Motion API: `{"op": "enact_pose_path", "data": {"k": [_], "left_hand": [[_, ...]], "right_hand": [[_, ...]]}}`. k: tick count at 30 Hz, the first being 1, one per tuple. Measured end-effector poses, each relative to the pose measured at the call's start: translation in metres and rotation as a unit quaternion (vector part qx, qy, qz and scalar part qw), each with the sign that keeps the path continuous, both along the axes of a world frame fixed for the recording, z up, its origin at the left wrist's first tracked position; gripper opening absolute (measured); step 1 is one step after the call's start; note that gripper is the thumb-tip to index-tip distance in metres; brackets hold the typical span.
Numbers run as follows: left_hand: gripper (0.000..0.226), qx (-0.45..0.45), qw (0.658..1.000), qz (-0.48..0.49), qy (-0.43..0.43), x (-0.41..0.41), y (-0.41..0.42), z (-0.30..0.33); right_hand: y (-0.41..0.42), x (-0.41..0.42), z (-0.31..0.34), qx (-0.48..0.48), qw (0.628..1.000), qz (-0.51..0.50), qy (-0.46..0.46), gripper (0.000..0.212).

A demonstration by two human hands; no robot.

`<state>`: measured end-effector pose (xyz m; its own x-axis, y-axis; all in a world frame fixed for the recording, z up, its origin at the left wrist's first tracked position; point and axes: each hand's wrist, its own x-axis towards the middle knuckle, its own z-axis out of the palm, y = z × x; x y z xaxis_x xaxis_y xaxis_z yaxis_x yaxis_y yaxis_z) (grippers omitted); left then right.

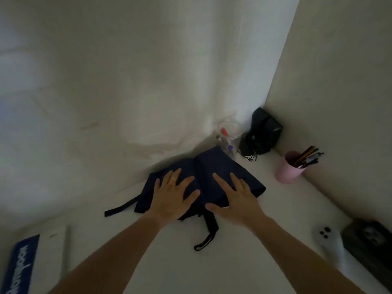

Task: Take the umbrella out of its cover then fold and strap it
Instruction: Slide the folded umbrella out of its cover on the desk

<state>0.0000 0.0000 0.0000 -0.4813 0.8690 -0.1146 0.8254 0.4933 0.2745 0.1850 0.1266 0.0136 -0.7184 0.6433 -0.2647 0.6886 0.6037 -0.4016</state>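
well, going left to right — a blue-and-white printed booklet [22,266] lies at the near left edge of the white tabletop [244,262], then the umbrella's black closure strap [122,207] trails out leftward, loose. the dark navy fabric umbrella [214,164] lies spread flat in the middle, near the back wall, its black wrist loop [206,240] pointing toward the person. smoothing looks like the step in hand: press the pleats flat and even, sweep outward, so the canopy rolls tight before strapping. left hand [172,197] lies palm-down, fingers straight and spread, pressing the cloth, gripping nothing. right hand [234,198] does likewise just beside it. a pink cup of pencils [288,168] stands further right.
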Motion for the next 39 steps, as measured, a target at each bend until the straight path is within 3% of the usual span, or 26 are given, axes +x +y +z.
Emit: {"op": "enact_pose_path", "data": {"k": [5, 8, 10, 17, 20, 23, 28, 31, 35, 39], "left_hand": [[0.073, 0.027, 0.999, 0.01, 0.028, -0.014, 0.021, -0.086], [0.065, 0.086, 0.995, 0.016, 0.053, -0.015, 0.016, -0.135], [0.061, 0.136, 0.988, 0.026, 0.075, -0.014, 0.016, -0.15], [0.055, 0.207, 0.97, 0.041, 0.117, -0.014, 0.018, -0.157], [0.055, 0.228, 0.959, 0.031, 0.164, -0.007, 0.013, -0.154], [0.055, 0.232, 0.953, 0.036, 0.189, 0.017, -0.011, -0.151], [0.033, 0.242, 0.969, -0.018, 0.053, 0.074, -0.08, -0.147], [0.025, 0.3, 0.953, -0.003, -0.035, 0.084, -0.108, -0.12], [0.047, 0.346, 0.937, 0.001, -0.059, 0.108, -0.145, -0.101], [0.053, 0.232, 0.965, -0.093, 0.083, 0.112, -0.149, -0.103]], "right_hand": [[0.009, -0.044, -0.084, 0.043, 0.997, -0.037, 0.044, 0.107], [0.003, -0.05, -0.136, 0.124, 0.988, -0.052, 0.079, 0.105], [0.004, -0.052, -0.153, 0.122, 0.983, -0.073, 0.12, 0.105], [0.003, -0.056, -0.144, 0.08, 0.98, -0.037, 0.176, 0.092], [-0.021, -0.055, -0.131, 0.152, 0.978, -0.015, 0.145, 0.079], [-0.064, -0.039, -0.129, 0.279, 0.95, -0.005, 0.141, 0.058], [-0.136, 0.028, -0.148, 0.449, 0.884, 0.054, 0.117, 0.032], [-0.154, 0.063, -0.144, 0.499, 0.849, 0.118, 0.13, 0.017], [-0.179, 0.094, -0.145, 0.443, 0.872, 0.185, 0.096, 0.041], [-0.189, 0.108, -0.151, 0.323, 0.911, 0.227, 0.119, 0.059]]}}
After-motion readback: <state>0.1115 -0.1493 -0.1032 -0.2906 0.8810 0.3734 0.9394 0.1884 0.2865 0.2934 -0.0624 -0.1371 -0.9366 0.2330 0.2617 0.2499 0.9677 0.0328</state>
